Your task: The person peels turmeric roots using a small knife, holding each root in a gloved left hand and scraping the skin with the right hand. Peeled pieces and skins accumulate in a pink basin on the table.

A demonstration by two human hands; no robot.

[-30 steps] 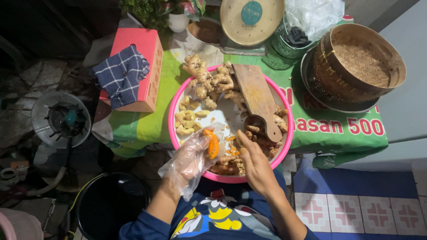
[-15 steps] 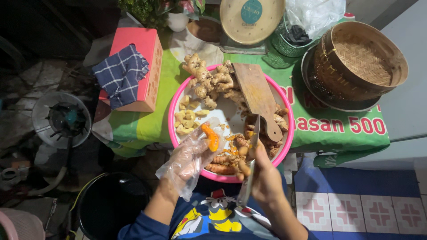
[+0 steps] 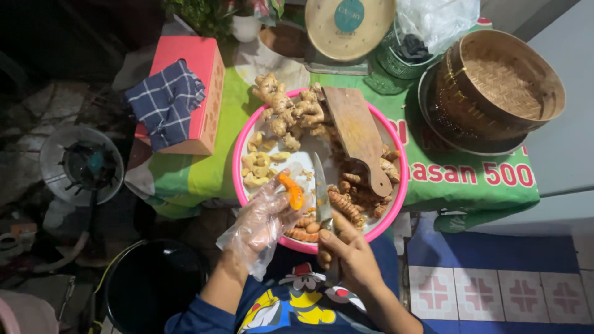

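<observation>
My left hand (image 3: 263, 226), covered by a clear plastic bag, pinches a peeled orange turmeric piece (image 3: 291, 190) over the near rim of a pink round tray (image 3: 238, 162). My right hand (image 3: 349, 253) grips a knife (image 3: 321, 193) by its handle, the blade pointing away over the tray, just right of the orange piece. The tray holds ginger roots (image 3: 291, 111) at the far side, pale cut pieces (image 3: 260, 167) on the left, unpeeled turmeric roots (image 3: 346, 207) near my right hand, and a wooden cutting board (image 3: 359, 136) lying across it.
The tray rests on a green printed cloth (image 3: 470, 179). A red box with a checked cloth (image 3: 176, 102) stands at left, a woven bamboo basket (image 3: 504, 89) at right, a round scale (image 3: 349, 25) behind. A black bucket (image 3: 151, 281) and a stove (image 3: 80, 164) are on the floor.
My right hand left the roots in the tray, drew back toward me and now holds the knife, blade pointing away. The left hand with the orange piece stayed nearly still.
</observation>
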